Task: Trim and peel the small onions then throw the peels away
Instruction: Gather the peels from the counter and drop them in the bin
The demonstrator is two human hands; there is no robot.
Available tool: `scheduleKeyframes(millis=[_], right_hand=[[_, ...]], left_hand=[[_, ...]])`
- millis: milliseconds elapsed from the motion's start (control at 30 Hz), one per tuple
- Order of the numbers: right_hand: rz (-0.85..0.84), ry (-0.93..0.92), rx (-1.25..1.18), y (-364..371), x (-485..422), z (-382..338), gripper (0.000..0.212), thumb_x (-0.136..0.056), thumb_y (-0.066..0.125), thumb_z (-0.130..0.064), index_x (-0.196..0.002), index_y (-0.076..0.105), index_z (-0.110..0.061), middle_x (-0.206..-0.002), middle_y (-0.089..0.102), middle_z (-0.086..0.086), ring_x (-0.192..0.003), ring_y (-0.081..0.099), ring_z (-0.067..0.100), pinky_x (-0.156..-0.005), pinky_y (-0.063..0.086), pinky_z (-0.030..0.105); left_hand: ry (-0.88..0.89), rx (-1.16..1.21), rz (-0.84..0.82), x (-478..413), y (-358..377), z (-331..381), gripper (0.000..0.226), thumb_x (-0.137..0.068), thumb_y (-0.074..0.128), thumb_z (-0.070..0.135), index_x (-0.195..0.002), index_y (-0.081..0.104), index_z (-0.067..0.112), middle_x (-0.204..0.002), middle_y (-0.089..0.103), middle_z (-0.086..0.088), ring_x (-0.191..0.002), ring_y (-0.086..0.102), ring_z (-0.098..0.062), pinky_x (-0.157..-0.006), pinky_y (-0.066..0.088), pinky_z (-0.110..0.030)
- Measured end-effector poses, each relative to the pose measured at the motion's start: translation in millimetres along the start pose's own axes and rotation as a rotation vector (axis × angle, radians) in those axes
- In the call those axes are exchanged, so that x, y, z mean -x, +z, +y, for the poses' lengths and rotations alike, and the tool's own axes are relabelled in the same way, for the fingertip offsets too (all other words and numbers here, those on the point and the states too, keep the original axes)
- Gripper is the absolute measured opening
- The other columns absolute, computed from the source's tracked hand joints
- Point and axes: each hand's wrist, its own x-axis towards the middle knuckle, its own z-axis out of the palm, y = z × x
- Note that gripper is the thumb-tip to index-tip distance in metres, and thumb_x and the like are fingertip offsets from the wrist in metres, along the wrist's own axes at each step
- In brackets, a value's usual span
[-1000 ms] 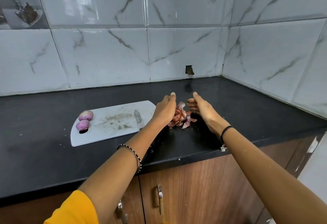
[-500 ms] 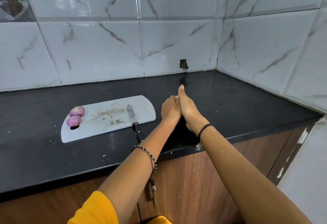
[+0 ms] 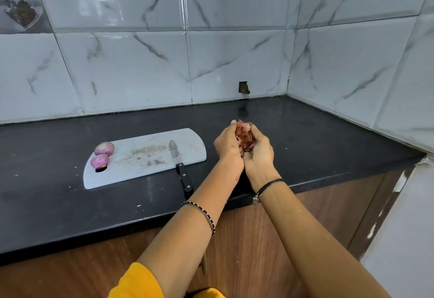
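Onion peels (image 3: 244,137): reddish-pink heap, gathered between both hands, raised above the counter (image 3: 328,145) just right of the cutting board (image 3: 145,170).

Left hand (image 3: 226,145) and right hand (image 3: 259,154): pressed together at the heels, fingers curled inward around the peels, forming a cup. Peels show at the top of the gap between the palms.

Small onions: two, peeled, purple-white, on the left end of the board. Far onion (image 3: 104,148) and near onion (image 3: 99,161) lie touching or almost so.

Board: white, rounded corners, lying flat on the black counter; bits of residue across its middle.

Knife (image 3: 179,168): blade on the right part of the board, black handle off the near edge onto the counter, near the left forearm.

Beaded bracelet on the left wrist, black cord on the right. Yellow sleeve (image 3: 138,281) at the bottom edge.
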Motion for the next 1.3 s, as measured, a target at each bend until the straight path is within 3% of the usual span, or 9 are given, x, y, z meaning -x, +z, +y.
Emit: scheduleKeyframes(millis=[100, 267, 400, 467, 533, 633, 767, 1067, 1300], right_hand=[[0.014, -0.026, 0.022, 2, 0, -2, 0.018, -0.090, 0.071, -0.001, -0.109, 0.073, 0.001, -0.084, 0.076, 0.010, -0.075, 0.074, 0.019, -0.076, 0.063, 0.031], [0.048, 0.011, 0.012, 4, 0, -6, 0.005, -0.090, 0.071, 0.001, -0.090, 0.075, -0.003, -0.071, 0.073, 0.006, -0.058, 0.072, 0.013, -0.056, 0.059, 0.024], [0.022, 0.020, -0.096, -2, 1, -16, 0.021, -0.094, 0.056, -0.003, -0.078, 0.069, -0.003, -0.070, 0.071, 0.007, -0.053, 0.069, 0.015, -0.051, 0.056, 0.024], [-0.013, 0.017, -0.175, -5, 3, -23, 0.026, -0.095, 0.047, -0.007, -0.094, 0.072, 0.001, -0.079, 0.071, 0.009, -0.057, 0.068, 0.015, -0.055, 0.056, 0.024], [-0.022, 0.000, -0.189, -9, 1, -30, 0.035, -0.095, 0.046, -0.013, -0.113, 0.071, 0.005, -0.097, 0.072, 0.014, -0.075, 0.069, 0.021, -0.070, 0.059, 0.027], [-0.041, -0.041, -0.120, -17, 3, -43, 0.029, -0.098, 0.058, -0.027, -0.099, 0.074, -0.003, -0.093, 0.075, 0.011, -0.085, 0.071, 0.023, -0.079, 0.059, 0.033], [0.018, -0.083, -0.114, -37, 15, -66, 0.006, -0.091, 0.072, -0.013, -0.091, 0.073, -0.007, -0.088, 0.075, 0.008, -0.081, 0.073, 0.020, -0.069, 0.058, 0.031], [0.043, -0.190, -0.250, -119, 72, -117, 0.009, -0.092, 0.069, -0.010, -0.085, 0.073, -0.007, -0.084, 0.075, 0.005, -0.079, 0.074, 0.016, -0.065, 0.059, 0.026], [0.182, -0.232, -0.267, -222, 101, -104, 0.007, -0.095, 0.065, -0.010, -0.093, 0.070, -0.007, -0.091, 0.072, 0.006, -0.083, 0.072, 0.017, -0.071, 0.060, 0.025]], left_hand=[[0.025, -0.009, 0.015, 2, 3, -1, 0.016, -0.088, 0.078, 0.019, -0.075, 0.071, 0.012, -0.066, 0.072, -0.001, -0.059, 0.068, -0.013, -0.057, 0.054, -0.024], [0.076, 0.010, 0.001, 7, 7, -3, 0.010, -0.087, 0.074, 0.004, -0.091, 0.072, 0.013, -0.078, 0.073, -0.004, -0.069, 0.070, -0.015, -0.065, 0.057, -0.025], [0.037, 0.012, -0.054, 15, 15, 0, 0.016, -0.089, 0.067, -0.004, -0.092, 0.077, 0.010, -0.065, 0.073, -0.004, -0.059, 0.069, -0.015, -0.058, 0.058, -0.025], [0.029, 0.017, -0.074, 22, 20, 1, 0.018, -0.090, 0.064, -0.006, -0.099, 0.076, 0.005, -0.063, 0.072, -0.005, -0.052, 0.067, -0.014, -0.055, 0.058, -0.024], [0.037, 0.002, -0.078, 30, 26, 0, 0.021, -0.089, 0.065, -0.005, -0.105, 0.076, 0.004, -0.069, 0.073, -0.006, -0.057, 0.069, -0.014, -0.058, 0.059, -0.024], [0.036, 0.010, -0.090, 45, 38, -7, 0.020, -0.088, 0.067, -0.004, -0.104, 0.077, 0.004, -0.077, 0.074, -0.009, -0.065, 0.070, -0.017, -0.062, 0.061, -0.025], [0.014, 0.001, -0.129, 72, 59, -24, 0.017, -0.087, 0.068, -0.006, -0.095, 0.078, 0.005, -0.077, 0.074, -0.010, -0.071, 0.071, -0.023, -0.068, 0.063, -0.030], [-0.110, -0.024, -0.307, 144, 85, -94, 0.021, -0.089, 0.065, -0.007, -0.106, 0.076, 0.000, -0.094, 0.075, -0.019, -0.075, 0.071, -0.023, -0.065, 0.062, -0.026], [-0.274, -0.087, -0.339, 178, 55, -194, 0.017, -0.088, 0.067, -0.004, -0.099, 0.078, 0.003, -0.080, 0.074, -0.010, -0.058, 0.068, -0.014, -0.060, 0.058, -0.023]])
